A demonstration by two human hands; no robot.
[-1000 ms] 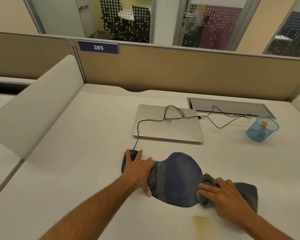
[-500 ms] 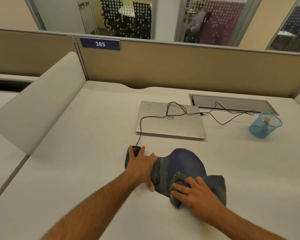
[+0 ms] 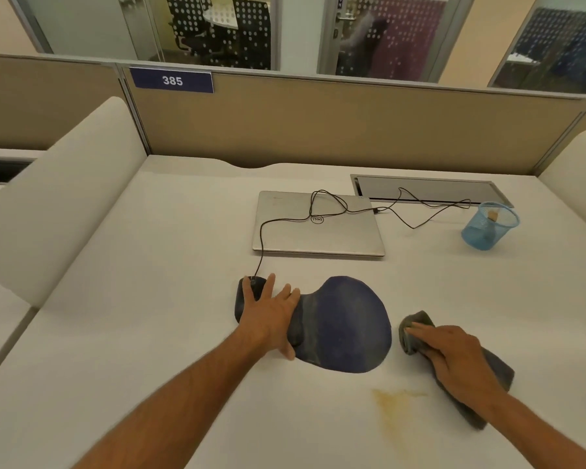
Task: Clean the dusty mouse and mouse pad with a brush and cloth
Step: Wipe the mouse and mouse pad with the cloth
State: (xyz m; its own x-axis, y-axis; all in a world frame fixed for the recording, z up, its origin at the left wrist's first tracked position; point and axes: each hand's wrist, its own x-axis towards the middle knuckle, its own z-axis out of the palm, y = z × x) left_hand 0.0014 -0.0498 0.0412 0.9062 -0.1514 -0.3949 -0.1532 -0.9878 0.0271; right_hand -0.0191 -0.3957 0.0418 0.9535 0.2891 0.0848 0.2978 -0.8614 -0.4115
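A dark blue mouse pad (image 3: 345,326) with dusty grey streaks lies on the white desk (image 3: 149,299). My left hand (image 3: 269,316) rests flat on its left end, fingers spread. A black wired mouse (image 3: 247,292) sits partly under those fingers. My right hand (image 3: 454,357) presses a grey cloth (image 3: 498,370) onto the desk just right of the pad, off its edge. The brush appears as a wooden handle (image 3: 493,216) inside the blue mesh cup (image 3: 487,228).
A closed silver laptop (image 3: 318,228) lies behind the pad with the mouse cable (image 3: 416,225) looped over it. A cable tray (image 3: 427,191) is set into the desk at the back right. A yellowish stain (image 3: 393,401) marks the desk near the front. Partition walls ring the desk.
My right hand swept the cloth left across the pad, then back right and off it onto the desk. The left hand stayed on the pad's left end.
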